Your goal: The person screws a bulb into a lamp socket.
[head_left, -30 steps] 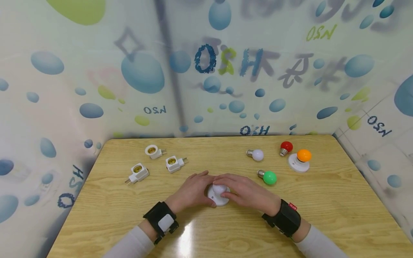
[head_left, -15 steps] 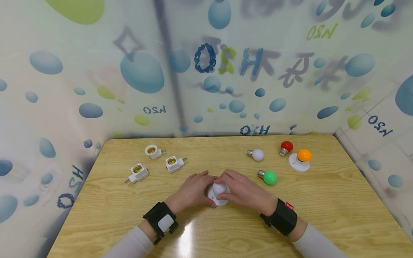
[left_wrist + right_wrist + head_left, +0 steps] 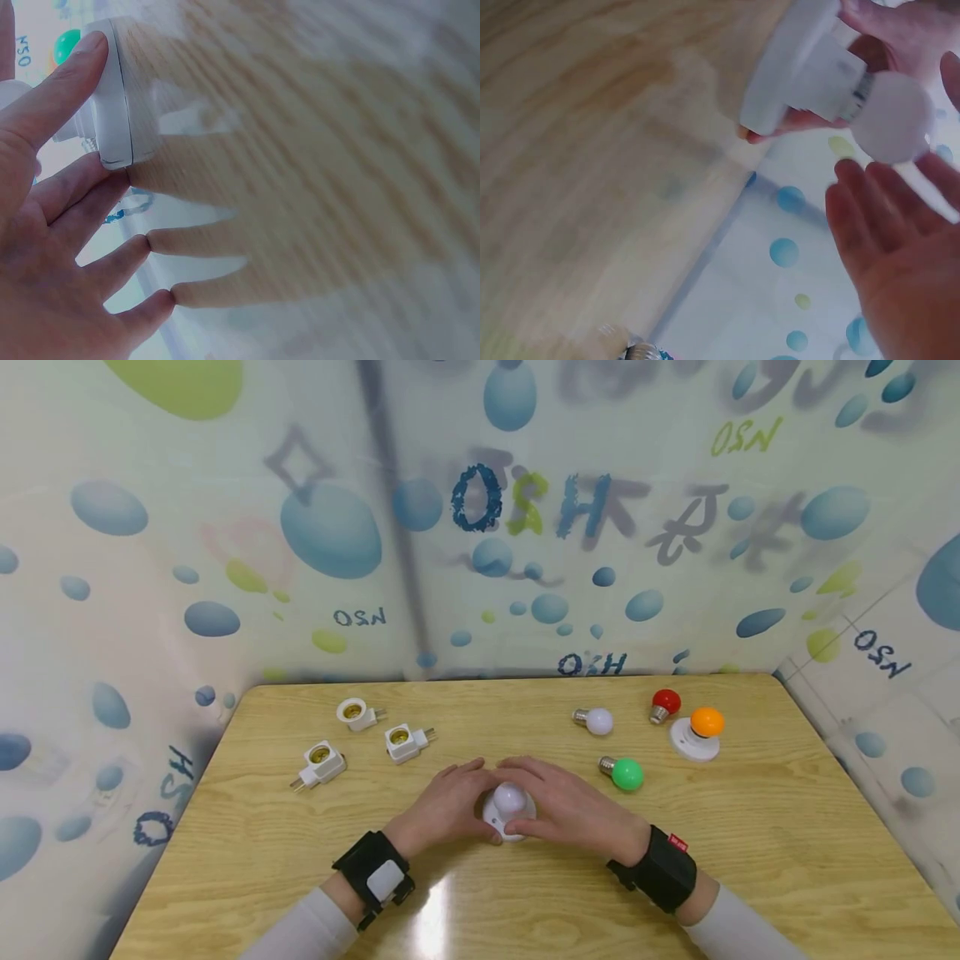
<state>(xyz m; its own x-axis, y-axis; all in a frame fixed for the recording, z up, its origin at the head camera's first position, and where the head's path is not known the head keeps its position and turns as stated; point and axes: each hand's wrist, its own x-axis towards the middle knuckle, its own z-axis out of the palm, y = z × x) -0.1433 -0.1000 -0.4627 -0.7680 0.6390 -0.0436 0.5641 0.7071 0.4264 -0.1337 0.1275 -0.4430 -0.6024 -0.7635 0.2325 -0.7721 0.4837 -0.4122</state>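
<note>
A white bulb [image 3: 510,797] stands upright in a round white lamp holder [image 3: 492,819] on the table, in front of me. My left hand [image 3: 448,803] grips the holder's rim, thumb on the near side and fingers on the far side; the left wrist view shows the thumb against the holder's base [image 3: 115,112]. Around the bulb's right side is my right hand [image 3: 573,806], its fingers loosely extended. In the right wrist view the thumb stands apart from the bulb [image 3: 892,116], and some metal thread shows between bulb and holder. Whether the right fingertips touch the bulb, I cannot tell.
Several loose bulbs lie to the right: white [image 3: 599,720], red [image 3: 666,701] and green [image 3: 627,773]. An orange bulb [image 3: 707,722] sits in another round holder [image 3: 690,745]. White plug-in sockets [image 3: 324,762] lie at the left. A patterned curtain [image 3: 480,610] hangs behind the table.
My right thumb and fingers have shifted about the bulb, and the thumb is now off it and lower, leaving more of the bulb visible. My left hand has kept its hold on the holder.
</note>
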